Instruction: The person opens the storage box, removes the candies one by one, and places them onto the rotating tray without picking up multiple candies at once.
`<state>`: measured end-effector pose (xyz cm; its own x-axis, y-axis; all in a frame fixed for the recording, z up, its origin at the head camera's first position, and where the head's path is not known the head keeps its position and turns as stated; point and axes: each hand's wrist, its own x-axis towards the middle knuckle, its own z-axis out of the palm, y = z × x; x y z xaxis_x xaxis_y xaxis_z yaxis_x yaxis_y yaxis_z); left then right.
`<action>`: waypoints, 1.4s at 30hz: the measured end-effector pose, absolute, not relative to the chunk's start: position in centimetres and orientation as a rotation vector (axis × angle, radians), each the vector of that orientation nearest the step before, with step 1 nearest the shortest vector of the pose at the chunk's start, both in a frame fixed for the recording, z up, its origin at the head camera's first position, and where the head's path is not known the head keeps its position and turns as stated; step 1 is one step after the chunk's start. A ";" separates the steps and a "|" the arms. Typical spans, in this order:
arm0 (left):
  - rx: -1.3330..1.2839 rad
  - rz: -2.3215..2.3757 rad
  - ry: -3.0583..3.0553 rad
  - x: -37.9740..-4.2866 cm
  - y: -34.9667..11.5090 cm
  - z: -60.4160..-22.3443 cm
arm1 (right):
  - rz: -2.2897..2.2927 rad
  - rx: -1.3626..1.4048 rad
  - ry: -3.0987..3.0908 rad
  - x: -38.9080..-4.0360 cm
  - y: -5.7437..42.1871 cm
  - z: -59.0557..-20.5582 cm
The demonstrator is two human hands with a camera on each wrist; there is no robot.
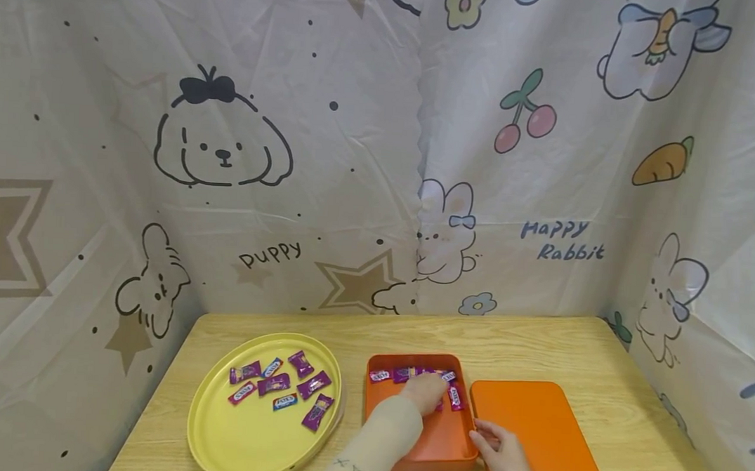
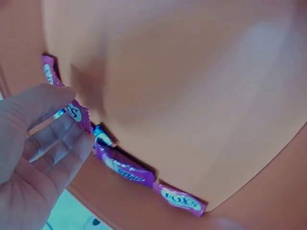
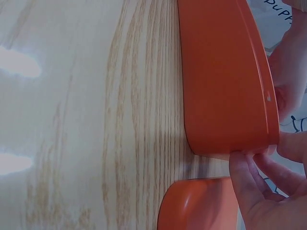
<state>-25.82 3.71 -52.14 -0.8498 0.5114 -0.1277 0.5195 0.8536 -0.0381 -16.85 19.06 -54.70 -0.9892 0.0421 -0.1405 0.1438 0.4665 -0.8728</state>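
Inside the orange box (image 1: 432,441), my left hand (image 1: 426,392) pinches a wrapped candy (image 2: 74,111) between thumb and fingers, close over the box floor. Its wrapper is pink-purple with a white label. Along the far wall lie a pink candy (image 1: 380,376) marked FOX'S, a purple candy (image 2: 125,166) and a blue one (image 2: 102,136). Another pink candy (image 1: 455,398) lies by the right wall. My right hand (image 1: 501,452) grips the box's right wall near the front corner, thumb at the rim and fingertips against the outer side (image 3: 230,96).
To the left stands a round yellow tray (image 1: 235,447) bearing several purple, red and blue candies (image 1: 273,384). An orange lid (image 1: 546,439) lies flat right of the box on the wooden table (image 1: 512,347). Printed curtains (image 1: 330,156) enclose the back and sides.
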 end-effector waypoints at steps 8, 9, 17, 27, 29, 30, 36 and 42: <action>0.834 -0.049 2.927 -25.7 2.9 -50.3 | -1.581 0.157 2.590 -16.7 19.1 -54.7; 0.855 -0.038 2.927 -25.8 2.7 -50.2 | -1.581 0.154 2.590 -16.7 19.1 -54.7; 0.970 0.078 2.937 -25.4 0.5 -48.3 | -1.598 0.169 2.578 -16.7 19.0 -54.7; 0.988 0.326 2.983 -24.5 -5.4 -47.0 | -1.606 0.169 2.579 -16.7 19.0 -54.7; 0.955 0.384 2.978 -24.2 -7.0 -47.0 | -1.603 0.164 2.584 -16.7 19.0 -54.7; 0.947 0.408 2.986 -24.0 -7.9 -47.1 | -1.601 0.159 2.587 -16.7 19.0 -54.7; 0.828 0.530 3.029 -22.8 -12.7 -47.6 | -1.593 0.157 2.590 -16.8 19.0 -54.8; 0.661 0.620 2.998 -22.0 -16.4 -48.8 | -1.566 0.168 2.590 -16.8 19.0 -54.8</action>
